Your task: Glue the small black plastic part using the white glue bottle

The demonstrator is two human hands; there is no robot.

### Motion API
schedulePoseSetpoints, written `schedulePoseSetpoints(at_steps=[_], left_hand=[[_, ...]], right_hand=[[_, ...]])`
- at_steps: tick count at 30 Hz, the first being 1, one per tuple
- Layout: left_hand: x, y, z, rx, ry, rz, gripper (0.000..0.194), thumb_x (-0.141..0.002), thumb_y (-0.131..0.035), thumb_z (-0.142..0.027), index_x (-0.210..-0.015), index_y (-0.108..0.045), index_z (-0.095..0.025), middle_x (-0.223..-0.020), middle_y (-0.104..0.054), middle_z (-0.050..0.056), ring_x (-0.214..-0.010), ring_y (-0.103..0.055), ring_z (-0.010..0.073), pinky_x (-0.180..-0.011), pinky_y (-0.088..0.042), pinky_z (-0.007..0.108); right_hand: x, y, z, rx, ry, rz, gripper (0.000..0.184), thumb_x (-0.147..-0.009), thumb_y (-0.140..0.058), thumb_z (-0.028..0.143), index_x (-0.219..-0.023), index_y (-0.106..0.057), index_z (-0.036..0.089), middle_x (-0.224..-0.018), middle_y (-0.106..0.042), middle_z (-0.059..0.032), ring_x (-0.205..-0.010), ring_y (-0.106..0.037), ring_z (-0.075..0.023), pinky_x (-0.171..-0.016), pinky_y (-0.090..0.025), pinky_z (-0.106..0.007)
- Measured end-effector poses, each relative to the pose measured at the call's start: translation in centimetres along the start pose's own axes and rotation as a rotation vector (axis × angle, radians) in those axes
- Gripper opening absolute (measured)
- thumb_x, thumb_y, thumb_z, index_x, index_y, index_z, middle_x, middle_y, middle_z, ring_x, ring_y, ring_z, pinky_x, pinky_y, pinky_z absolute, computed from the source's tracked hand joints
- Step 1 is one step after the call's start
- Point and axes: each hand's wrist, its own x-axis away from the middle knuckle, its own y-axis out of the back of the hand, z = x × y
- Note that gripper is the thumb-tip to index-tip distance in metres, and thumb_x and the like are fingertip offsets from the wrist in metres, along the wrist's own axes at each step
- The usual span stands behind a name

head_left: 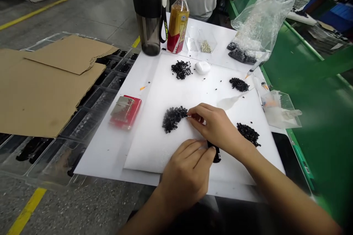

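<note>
My left hand (189, 169) rests low on the white foam board (149, 139), its fingers curled against a dark black piece (216, 153) that it partly covers. My right hand (213, 121) reaches over from the right. Its thumb and index finger are pinched together at the right end of a curved pile of small black pieces (173, 118); whatever they pinch is too small to make out. Right of my right wrist lies another heap of small black parts (248, 134). Two more heaps sit farther back, one at the back left (181, 69) and one at the back right (239, 84).
A white lump (202, 67), a tumbler (146, 18) and a drink bottle (178, 22) stand toward the back. A plastic bag (259, 25) lies back right, a red box (126, 112) at left. Cardboard (41, 91) covers trays on the left; a green conveyor side (317, 99) borders the right.
</note>
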Motion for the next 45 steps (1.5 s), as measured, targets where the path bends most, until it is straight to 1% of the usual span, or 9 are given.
schedulePoseSetpoints(at_steps=[6, 10, 16, 19, 22, 27, 31, 39, 45], left_hand=[[0.1, 0.0, 0.0, 0.020, 0.005, -0.009, 0.032, -0.095, -0.044, -0.001, -0.117, -0.067, -0.006, -0.099, -0.075, 0.013, -0.105, -0.071, 0.0240, -0.100, -0.060, 0.044], [0.1, 0.0, 0.0, 0.018, -0.011, -0.008, 0.033, -0.095, -0.043, 0.000, -0.117, -0.067, -0.006, -0.099, -0.075, 0.012, -0.104, -0.070, 0.0229, -0.097, -0.060, 0.044], [0.2, -0.2, 0.2, 0.010, -0.024, -0.029, 0.032, -0.093, -0.045, 0.003, -0.115, -0.066, -0.006, -0.098, -0.075, 0.010, -0.108, -0.069, 0.0230, -0.095, -0.060, 0.041], [0.3, -0.1, 0.1, 0.009, -0.027, -0.023, 0.032, -0.093, -0.046, 0.004, -0.116, -0.067, -0.005, -0.100, -0.075, 0.009, -0.110, -0.068, 0.0235, -0.096, -0.059, 0.042], [0.3, 0.1, 0.1, 0.011, -0.039, -0.013, 0.032, -0.092, -0.048, 0.005, -0.116, -0.067, -0.005, -0.102, -0.075, 0.009, -0.112, -0.067, 0.0241, -0.097, -0.059, 0.042], [0.1, 0.3, 0.2, 0.007, -0.040, 0.004, 0.034, -0.092, -0.047, 0.007, -0.117, -0.067, -0.006, -0.103, -0.074, 0.008, -0.113, -0.066, 0.0222, -0.099, -0.057, 0.041], [0.0, 0.2, 0.2, -0.004, -0.037, 0.002, 0.035, -0.092, -0.048, 0.008, -0.119, -0.066, -0.006, -0.105, -0.075, 0.009, -0.112, -0.067, 0.0217, -0.099, -0.057, 0.040], [0.1, 0.2, 0.2, 0.018, -0.004, 0.015, 0.036, -0.093, -0.047, 0.005, -0.120, -0.065, -0.009, -0.106, -0.075, 0.006, -0.113, -0.066, 0.0199, -0.099, -0.056, 0.039], [-0.3, 0.3, 0.3, 0.032, 0.085, 0.105, 0.045, -0.094, -0.042, 0.003, -0.132, -0.060, -0.016, -0.113, -0.076, 0.000, -0.120, -0.064, 0.0198, -0.097, -0.054, 0.040]], right_hand=[[-0.2, -1.0, 0.1, 0.103, 0.017, -0.002, 0.013, -0.098, -0.055, 0.014, -0.099, -0.067, 0.017, -0.094, -0.066, -0.0046, -0.076, -0.060, -0.0153, -0.069, -0.050, -0.029], [0.0, -0.4, 0.4, 0.170, 0.016, -0.025, 0.011, -0.096, -0.054, 0.015, -0.092, -0.063, 0.017, -0.088, -0.061, -0.0056, -0.078, -0.057, -0.0181, -0.071, -0.047, -0.031], [6.3, 1.9, -0.7, 0.229, -0.111, -0.126, 0.009, -0.090, -0.061, 0.017, -0.083, -0.057, 0.020, -0.077, -0.058, 0.0013, -0.064, -0.054, -0.0125, -0.059, -0.044, -0.025], [9.6, 1.4, -1.5, 0.337, -0.136, -0.200, 0.016, -0.098, -0.056, 0.024, -0.083, -0.055, 0.020, -0.080, -0.056, -0.0013, -0.068, -0.054, -0.0150, -0.061, -0.044, -0.027], [11.0, 0.8, -1.8, 0.404, -0.144, -0.219, 0.020, -0.102, -0.053, 0.026, -0.083, -0.057, 0.019, -0.086, -0.058, -0.0041, -0.078, -0.057, -0.0186, -0.066, -0.044, -0.030], [11.3, 2.4, -1.8, 0.220, -0.230, -0.141, 0.009, -0.101, -0.058, 0.028, -0.105, -0.064, 0.022, -0.096, -0.065, -0.0013, -0.076, -0.061, -0.0133, -0.061, -0.048, -0.024], [10.8, 3.6, -2.1, 0.076, -0.292, -0.065, 0.010, -0.103, -0.057, 0.029, -0.104, -0.066, 0.024, -0.093, -0.067, 0.0015, -0.075, -0.061, -0.0119, -0.060, -0.048, -0.023], [9.6, 3.2, -2.6, 0.103, -0.253, 0.008, 0.006, -0.097, -0.059, 0.017, -0.093, -0.061, 0.021, -0.086, -0.063, 0.0018, -0.072, -0.057, -0.0137, -0.064, -0.045, -0.028], [11.5, 3.2, -1.7, 0.091, -0.168, -0.055, 0.004, -0.101, -0.059, 0.020, -0.098, -0.058, 0.022, -0.086, -0.059, 0.0025, -0.072, -0.055, -0.0107, -0.065, -0.045, -0.024]])
